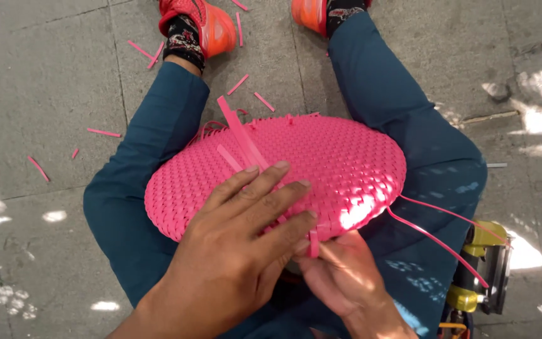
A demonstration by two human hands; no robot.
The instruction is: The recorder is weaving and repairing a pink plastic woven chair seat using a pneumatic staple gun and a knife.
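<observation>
A pink woven basket (pixel 321 169), oval and turned so its plaited surface faces up, rests across the lap of a seated person in teal trousers (pixel 145 207), spanning from one thigh to the other. The left hand (pixel 233 251) lies flat on the near left part of the basket, its fingers (pixel 265 188) spread wide and pressing down on the weave, the fingertips reaching toward the middle. The right hand (pixel 340 273) sits at the near edge of the basket, just beside the left hand, with its fingers narrowed into a pinch on a short pink strip end (pixel 313 242) that sticks out of the rim. A broad loose pink strip (pixel 239 135) rises from under the left fingertips and juts past the far left edge of the basket. Two thin pink strands (pixel 440 235) trail from the basket's right edge down toward a yellow and black tool (pixel 484 270) on the floor beside the right thigh. Cut pink scraps (pixel 105 132) lie scattered on the grey paved floor (pixel 45 75) around the legs, and orange shoes (pixel 211 25) show at the far edge of the view.
</observation>
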